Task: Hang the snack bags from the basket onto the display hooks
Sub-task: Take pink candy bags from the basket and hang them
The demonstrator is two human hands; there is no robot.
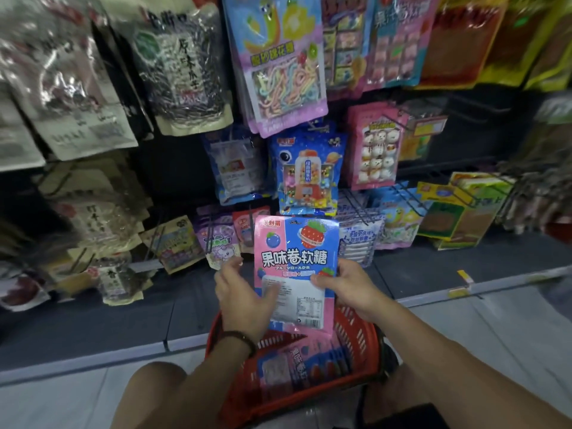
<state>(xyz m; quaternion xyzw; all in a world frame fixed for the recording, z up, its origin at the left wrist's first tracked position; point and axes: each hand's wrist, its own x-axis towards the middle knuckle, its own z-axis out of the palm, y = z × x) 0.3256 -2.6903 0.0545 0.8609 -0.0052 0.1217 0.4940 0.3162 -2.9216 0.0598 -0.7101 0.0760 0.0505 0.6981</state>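
Hands: R (pixel 343 283) grip on glossy flat snack bag (pixel 294 243), L (pixel 244 292) open on it; red lattice basket (pixel 356 339).

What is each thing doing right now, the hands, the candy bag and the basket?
Snack bag: held upright above the basket, not yet on a hook.
Right hand: grips the bag's right edge.
Left hand: touches the bag's left side; grip unclear.
Basket: below the hands, holding spare bags.
Display bags: hanging on the rack.
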